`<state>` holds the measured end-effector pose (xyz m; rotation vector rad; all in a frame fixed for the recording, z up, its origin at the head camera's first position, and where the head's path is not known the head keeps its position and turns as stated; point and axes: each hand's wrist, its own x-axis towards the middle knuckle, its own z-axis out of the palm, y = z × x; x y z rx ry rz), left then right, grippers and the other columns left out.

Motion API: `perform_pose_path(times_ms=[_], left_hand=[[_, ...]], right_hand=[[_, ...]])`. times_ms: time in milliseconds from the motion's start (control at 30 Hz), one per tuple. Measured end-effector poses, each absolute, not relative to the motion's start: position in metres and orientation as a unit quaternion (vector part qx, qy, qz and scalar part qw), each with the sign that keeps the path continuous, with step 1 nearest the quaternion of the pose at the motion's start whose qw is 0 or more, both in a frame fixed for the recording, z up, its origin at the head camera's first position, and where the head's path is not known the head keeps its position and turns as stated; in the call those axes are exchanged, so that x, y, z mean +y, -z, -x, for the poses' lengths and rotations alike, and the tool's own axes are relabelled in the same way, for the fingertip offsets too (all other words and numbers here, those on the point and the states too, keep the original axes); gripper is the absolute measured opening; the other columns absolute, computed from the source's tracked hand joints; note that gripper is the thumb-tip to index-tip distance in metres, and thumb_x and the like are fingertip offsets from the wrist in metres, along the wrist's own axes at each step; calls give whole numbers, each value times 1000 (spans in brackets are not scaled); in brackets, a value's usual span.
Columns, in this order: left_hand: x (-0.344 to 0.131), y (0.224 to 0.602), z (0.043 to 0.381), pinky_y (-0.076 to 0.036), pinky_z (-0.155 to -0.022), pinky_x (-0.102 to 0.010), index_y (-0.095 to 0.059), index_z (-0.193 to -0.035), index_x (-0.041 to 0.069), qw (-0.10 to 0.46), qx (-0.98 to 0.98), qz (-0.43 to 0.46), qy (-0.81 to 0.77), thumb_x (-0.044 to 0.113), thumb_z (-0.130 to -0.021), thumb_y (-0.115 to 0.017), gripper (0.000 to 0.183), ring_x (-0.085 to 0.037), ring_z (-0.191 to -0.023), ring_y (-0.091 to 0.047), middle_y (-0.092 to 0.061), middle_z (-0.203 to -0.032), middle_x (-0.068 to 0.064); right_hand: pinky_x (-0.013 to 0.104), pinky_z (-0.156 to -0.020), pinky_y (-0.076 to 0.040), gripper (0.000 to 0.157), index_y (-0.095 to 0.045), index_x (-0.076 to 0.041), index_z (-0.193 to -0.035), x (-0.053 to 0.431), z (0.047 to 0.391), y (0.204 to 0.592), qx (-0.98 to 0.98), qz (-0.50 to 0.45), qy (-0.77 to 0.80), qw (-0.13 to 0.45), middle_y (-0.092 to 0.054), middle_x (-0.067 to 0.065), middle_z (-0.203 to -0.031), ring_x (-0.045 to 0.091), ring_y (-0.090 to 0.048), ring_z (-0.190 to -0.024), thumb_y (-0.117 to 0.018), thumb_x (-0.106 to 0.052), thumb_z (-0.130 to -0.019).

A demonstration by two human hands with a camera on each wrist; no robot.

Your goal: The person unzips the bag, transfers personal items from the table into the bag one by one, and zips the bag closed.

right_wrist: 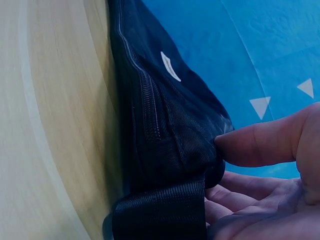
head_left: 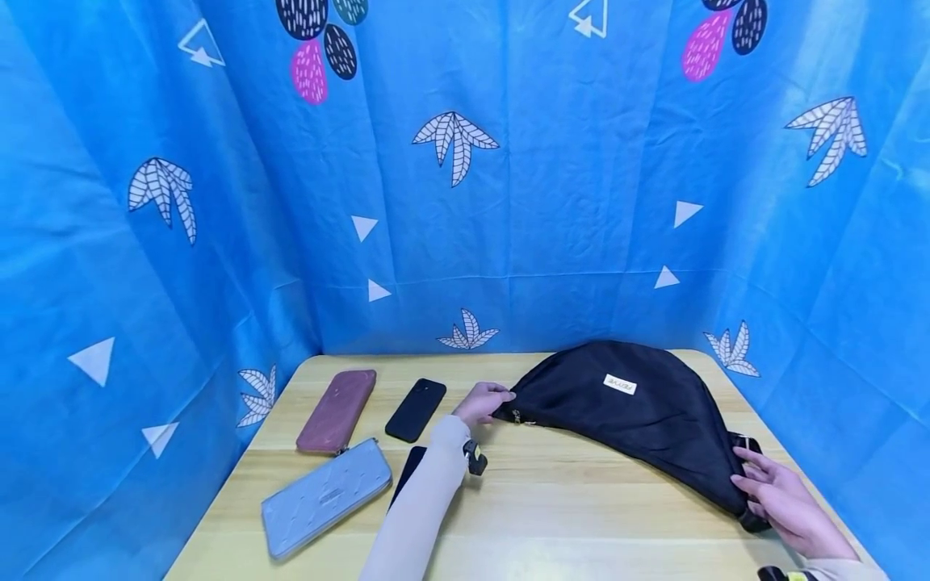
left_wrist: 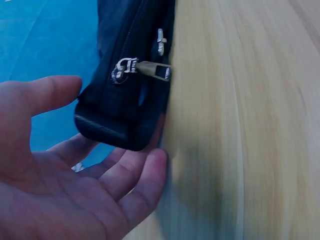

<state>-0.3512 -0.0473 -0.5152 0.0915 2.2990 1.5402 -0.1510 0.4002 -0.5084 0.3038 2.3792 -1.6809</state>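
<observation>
I hold a black bag [head_left: 617, 411] by its two ends, on the right side of the wooden table [head_left: 581, 508], its curved edge towards the blue cloth [head_left: 450, 234] behind. My left hand [head_left: 483, 403] grips the narrow end: the thumb touches one side of the corner and the other fingers curl beneath it, just beside a metal zip pull [left_wrist: 155, 70]. My right hand [head_left: 788, 500] grasps the opposite end, thumb pressed to the fabric and fingers bent behind it, next to a wide black strap [right_wrist: 160, 212]. A small white label [head_left: 620, 384] sits on the bag's upper face. Left of my left hand, and apart from it, lies a black phone [head_left: 416, 410]; further left is a pink wallet [head_left: 337, 411], with a light blue wallet [head_left: 327, 496] nearer me, set at a slant. Another dark flat object [head_left: 409, 468] shows beside my left sleeve [head_left: 421, 516], which partly covers it; I cannot tell what it is.
</observation>
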Motion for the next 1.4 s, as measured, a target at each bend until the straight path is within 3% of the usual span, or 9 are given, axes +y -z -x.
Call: perform_pose_path(times_ms=[100,167,300,400,600,933,1133,1267,1400], left_hand=[[-55,511,344,-41,-61,-29,-63,-134,9,182,835,-49,-516,31,-101,-67,40,-10,-58,-36,-66,-117,-9],[-60,509,340,-41,-63,-31,-62,-135,8,176,853,-61,-488,32,-101,-67,41,-11,-55,-35,-66,-112,-10],[-70,505,332,-53,-83,-40,-64,-131,4,151,886,-95,-427,31,-100,-69,41,-18,-77,-58,-70,-118,-13],[-78,502,326,-56,-91,-45,-66,-127,1,134,905,-114,-388,28,-98,-71,40,-22,-92,-64,-70,-122,-16],[-91,496,313,-52,-74,-36,-71,-112,1,120,926,-113,-339,26,-94,-76,32,-19,-76,-59,-73,-107,-14],[-106,486,299,-39,-58,-31,-67,-83,6,130,938,-86,-310,23,-90,-82,23,-17,-61,-47,-54,-73,-1],[-112,486,297,-45,-62,-32,-71,-94,3,129,944,-90,-290,20,-87,-84,23,-17,-66,-52,-64,-82,-4],[-114,486,294,-49,-67,-34,-73,-103,3,125,944,-97,-290,16,-83,-87,27,-19,-73,-57,-72,-97,-9],[-115,487,294,-42,-60,-31,-73,-87,5,113,943,-118,-288,11,-82,-86,15,-16,-61,-47,-60,-72,-1]], right_hand=[[22,-65,-46,71,-3,9,-161,397,153,508,808,-103,570,109,0,50,-159,-10,-45,-92,-47,-14,-109],[23,-66,-46,71,-4,10,-161,395,155,508,810,-97,567,110,-2,49,-159,-11,-44,-93,-47,-14,-109],[24,-69,-48,71,-7,11,-160,390,160,509,816,-84,562,106,-7,49,-159,-19,-40,-94,-49,-15,-109],[24,-70,-49,69,-11,11,-160,387,165,510,818,-73,561,103,-10,48,-158,-21,-41,-94,-50,-14,-108],[25,-65,-48,63,-21,10,-158,381,176,513,821,-47,560,94,-18,47,-156,-8,-51,-95,-51,-9,-106],[25,-67,-48,66,-16,12,-158,374,201,514,819,-8,562,114,-10,48,-159,-26,-38,-100,-52,-8,-105],[22,-73,-49,64,-17,13,-157,369,208,511,828,-12,549,111,-19,47,-157,-20,-44,-96,-49,-8,-106],[12,-78,-47,60,-24,16,-155,360,207,498,863,-27,499,78,-30,44,-154,-24,-39,-92,-46,-18,-110],[3,-79,-42,59,-38,16,-149,340,205,480,890,-31,455,-16,-53,33,-147,-31,-36,-94,-47,-28,-111]])
